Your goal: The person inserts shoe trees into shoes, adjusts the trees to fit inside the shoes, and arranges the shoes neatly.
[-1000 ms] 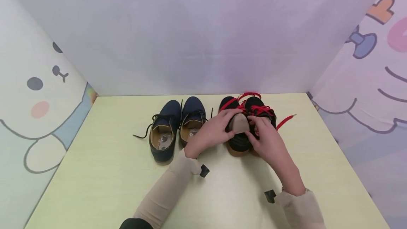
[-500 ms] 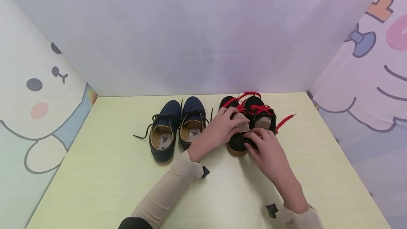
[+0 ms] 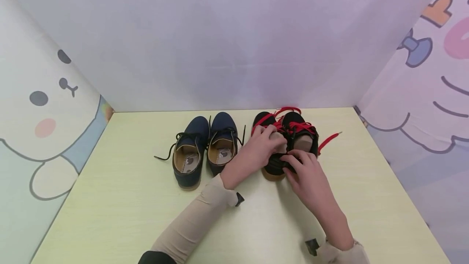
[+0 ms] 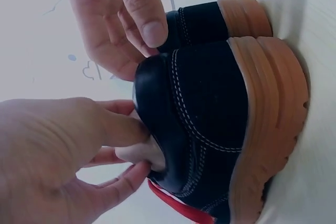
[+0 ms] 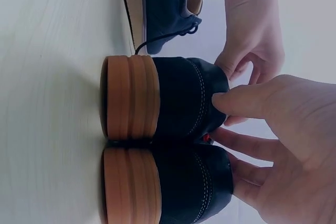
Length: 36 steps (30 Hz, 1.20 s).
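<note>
A pair of navy shoes (image 3: pixel 203 144) is sitting on the pale table (image 3: pixel 110 199), well off to the left of the left hand's fingers, its dark laces trailing loose. Just beside it, the left hand (image 3: pixel 254 152) is reaching into the mouth of the left black shoe (image 3: pixel 272 150), the one with red laces (image 3: pixel 293 125); its fingers (image 4: pixel 131 129) are curling over the heel collar, the tips tucked inside against the lining, so the hand is gripping that rim. Directly to the right of those fingers, and nearly touching them, the right hand (image 3: pixel 307 174) is resting on the heels where the two black shoes meet; its thumb (image 5: pixel 247 100) is pressing on the back of the left shoe's collar while the other fingers, slightly spread, are hooking over the rim of the right black shoe (image 3: pixel 302 137). Both black shoes are standing upright and side by side on tan soles, heels toward the person, touching each other. Beyond the right fingers, one red lace end is lying out across the table.
</note>
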Available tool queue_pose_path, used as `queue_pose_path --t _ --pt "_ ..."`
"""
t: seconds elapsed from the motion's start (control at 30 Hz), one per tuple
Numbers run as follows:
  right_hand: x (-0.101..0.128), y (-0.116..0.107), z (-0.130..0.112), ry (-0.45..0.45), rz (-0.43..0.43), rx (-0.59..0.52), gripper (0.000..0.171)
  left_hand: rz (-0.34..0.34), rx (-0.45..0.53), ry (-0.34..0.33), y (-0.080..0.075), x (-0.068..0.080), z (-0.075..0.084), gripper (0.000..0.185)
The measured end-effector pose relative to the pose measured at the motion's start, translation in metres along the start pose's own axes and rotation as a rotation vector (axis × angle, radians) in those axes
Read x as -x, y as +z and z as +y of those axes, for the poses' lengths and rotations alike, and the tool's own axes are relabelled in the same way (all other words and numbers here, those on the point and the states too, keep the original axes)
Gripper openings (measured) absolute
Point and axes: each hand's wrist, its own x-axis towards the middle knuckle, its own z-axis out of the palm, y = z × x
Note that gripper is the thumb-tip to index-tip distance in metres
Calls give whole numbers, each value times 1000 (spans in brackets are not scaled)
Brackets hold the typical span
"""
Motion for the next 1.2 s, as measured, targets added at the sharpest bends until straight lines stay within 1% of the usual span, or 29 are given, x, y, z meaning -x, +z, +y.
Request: queue_pose_path --t 0.1,0.3,0.4,0.5,0.63,0.8,0.9,1.03,1.1,1.2 --pt "0 0 1 -8 8 -1 27 -37 -46 -35 -1 -1 6 52" --pt "0 2 2 -19 17 -6 27 -116 -104 -101 -3 -6 17 49" --pt "1 2 3 -16 21 -9 27 -148 -136 -111 -1 -9 20 49" --pt "2 2 3 -8 20 -11 27 -162 -154 -121 2 -11 22 51" --pt "3 3 2 6 11 -13 26 -161 -174 -120 6 -10 22 49" --pt "4 3 2 19 6 -13 25 -156 -249 -79 9 -11 24 44" --pt "3 3 2 18 9 -11 25 -158 -278 -69 8 -12 25 42" --pt "3 3 2 7 19 -14 24 -158 -253 -73 6 -15 25 42" --pt "3 3 3 1 24 -16 24 -158 -217 -81 4 -16 23 43" --pt "2 2 3 4 24 -22 22 -151 -147 -91 1 -16 19 51"
